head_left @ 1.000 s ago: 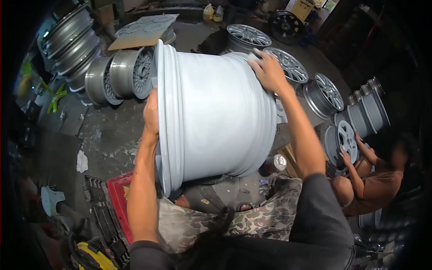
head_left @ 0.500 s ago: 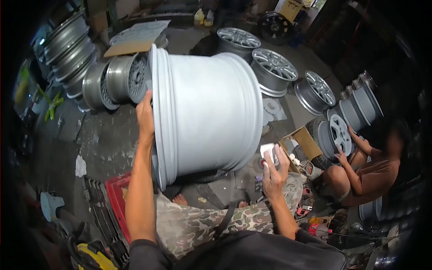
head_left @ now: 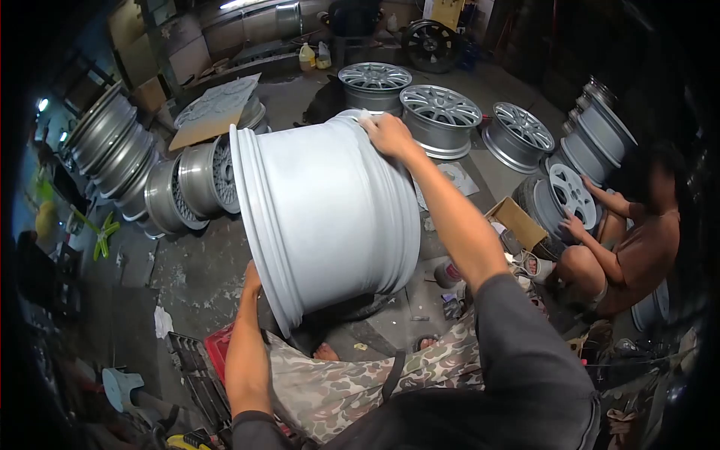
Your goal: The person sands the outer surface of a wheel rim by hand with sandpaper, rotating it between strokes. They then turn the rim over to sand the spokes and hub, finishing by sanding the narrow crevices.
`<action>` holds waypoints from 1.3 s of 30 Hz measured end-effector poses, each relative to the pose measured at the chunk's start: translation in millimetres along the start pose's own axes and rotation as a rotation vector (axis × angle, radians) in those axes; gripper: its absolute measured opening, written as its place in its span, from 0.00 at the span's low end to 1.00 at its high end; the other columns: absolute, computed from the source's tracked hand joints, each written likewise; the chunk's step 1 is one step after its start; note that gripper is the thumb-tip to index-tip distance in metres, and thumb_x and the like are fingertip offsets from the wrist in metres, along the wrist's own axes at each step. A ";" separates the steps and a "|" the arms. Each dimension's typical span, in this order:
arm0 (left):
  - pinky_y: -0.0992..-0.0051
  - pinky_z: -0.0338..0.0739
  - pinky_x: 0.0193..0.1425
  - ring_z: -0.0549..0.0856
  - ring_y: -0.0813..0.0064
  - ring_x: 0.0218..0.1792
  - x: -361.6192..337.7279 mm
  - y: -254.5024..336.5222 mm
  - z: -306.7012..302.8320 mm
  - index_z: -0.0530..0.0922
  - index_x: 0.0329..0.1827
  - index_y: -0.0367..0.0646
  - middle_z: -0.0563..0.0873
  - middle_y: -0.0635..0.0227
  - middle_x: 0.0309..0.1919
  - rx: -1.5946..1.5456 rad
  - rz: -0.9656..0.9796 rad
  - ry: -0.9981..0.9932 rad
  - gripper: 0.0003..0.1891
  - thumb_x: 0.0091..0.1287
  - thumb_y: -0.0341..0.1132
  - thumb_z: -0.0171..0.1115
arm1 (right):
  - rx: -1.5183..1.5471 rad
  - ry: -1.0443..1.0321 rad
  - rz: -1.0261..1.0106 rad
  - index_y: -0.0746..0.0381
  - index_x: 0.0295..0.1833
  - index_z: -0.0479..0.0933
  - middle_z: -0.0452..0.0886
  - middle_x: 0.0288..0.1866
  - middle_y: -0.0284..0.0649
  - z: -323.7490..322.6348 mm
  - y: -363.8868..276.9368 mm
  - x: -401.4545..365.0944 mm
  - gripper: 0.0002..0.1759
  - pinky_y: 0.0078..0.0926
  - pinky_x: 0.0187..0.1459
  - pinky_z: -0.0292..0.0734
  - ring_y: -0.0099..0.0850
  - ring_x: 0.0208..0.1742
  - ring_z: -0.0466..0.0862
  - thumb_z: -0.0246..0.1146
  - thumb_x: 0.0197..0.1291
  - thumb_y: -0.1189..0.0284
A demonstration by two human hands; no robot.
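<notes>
A large wheel rim (head_left: 330,217) in pale grey lies on its side in front of me, its barrel facing up. My left hand (head_left: 253,279) grips its flanged left edge low down, the fingers hidden behind the lip. At the far top of the barrel, my right hand (head_left: 388,136) presses a small white pad (head_left: 365,115) against the surface near the right-hand edge. Only a bit of the pad shows past the fingers. Part of a dark tyre (head_left: 360,310) shows beneath the rim.
Silver multi-spoke wheels (head_left: 441,112) stand on the floor beyond. Stacked rims (head_left: 112,154) rise at the left. To the right, a person (head_left: 630,247) crouches with both hands on a grey wheel (head_left: 573,196), near a cardboard box (head_left: 517,225). A red case (head_left: 218,351) lies by my left arm.
My right hand has moved from beside the rim up to its far top edge, carrying the white pad. My left hand now sits lower on the flange, and the rim has tilted.
</notes>
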State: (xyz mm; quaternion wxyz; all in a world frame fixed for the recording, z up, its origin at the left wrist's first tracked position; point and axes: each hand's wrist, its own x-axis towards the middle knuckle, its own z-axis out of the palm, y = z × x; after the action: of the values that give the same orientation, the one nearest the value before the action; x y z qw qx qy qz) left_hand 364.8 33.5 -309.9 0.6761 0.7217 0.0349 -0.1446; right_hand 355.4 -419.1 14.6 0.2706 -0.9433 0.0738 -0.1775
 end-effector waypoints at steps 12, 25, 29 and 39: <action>0.55 0.80 0.59 0.85 0.52 0.63 79.9 -99.7 -32.0 0.83 0.67 0.41 0.88 0.53 0.61 0.848 0.154 -0.085 0.33 0.78 0.60 0.48 | -0.082 0.101 0.096 0.59 0.67 0.83 0.74 0.76 0.56 105.6 49.7 -420.6 0.20 0.49 0.70 0.73 0.56 0.72 0.75 0.65 0.72 0.70; 0.55 0.79 0.61 0.84 0.50 0.64 63.7 -86.3 -25.4 0.81 0.69 0.41 0.87 0.51 0.62 0.693 -0.010 -0.092 0.36 0.78 0.63 0.45 | 0.668 0.280 0.588 0.70 0.60 0.79 0.85 0.53 0.58 106.7 24.4 -386.7 0.21 0.40 0.59 0.77 0.53 0.58 0.85 0.51 0.82 0.63; 0.55 0.79 0.62 0.83 0.49 0.65 50.3 -79.7 -20.2 0.80 0.69 0.41 0.86 0.50 0.63 0.612 -0.069 -0.110 0.37 0.78 0.64 0.44 | 0.548 0.262 0.553 0.72 0.59 0.77 0.84 0.48 0.61 125.0 31.4 -379.1 0.24 0.45 0.57 0.77 0.61 0.52 0.83 0.52 0.82 0.60; 0.55 0.78 0.63 0.82 0.47 0.66 -4.8 -32.2 -3.4 0.79 0.71 0.40 0.86 0.47 0.63 0.361 -0.213 -0.168 0.39 0.77 0.66 0.41 | 0.593 0.246 0.594 0.70 0.59 0.78 0.84 0.46 0.66 153.0 44.4 -360.1 0.25 0.52 0.53 0.77 0.66 0.54 0.82 0.54 0.79 0.56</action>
State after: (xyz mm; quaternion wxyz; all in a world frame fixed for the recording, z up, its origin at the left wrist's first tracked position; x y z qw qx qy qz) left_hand 352.9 40.2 -339.6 0.5174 0.8087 0.0279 -0.2785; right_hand 77.3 -297.7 -236.4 0.5583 -0.7344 0.3195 -0.2165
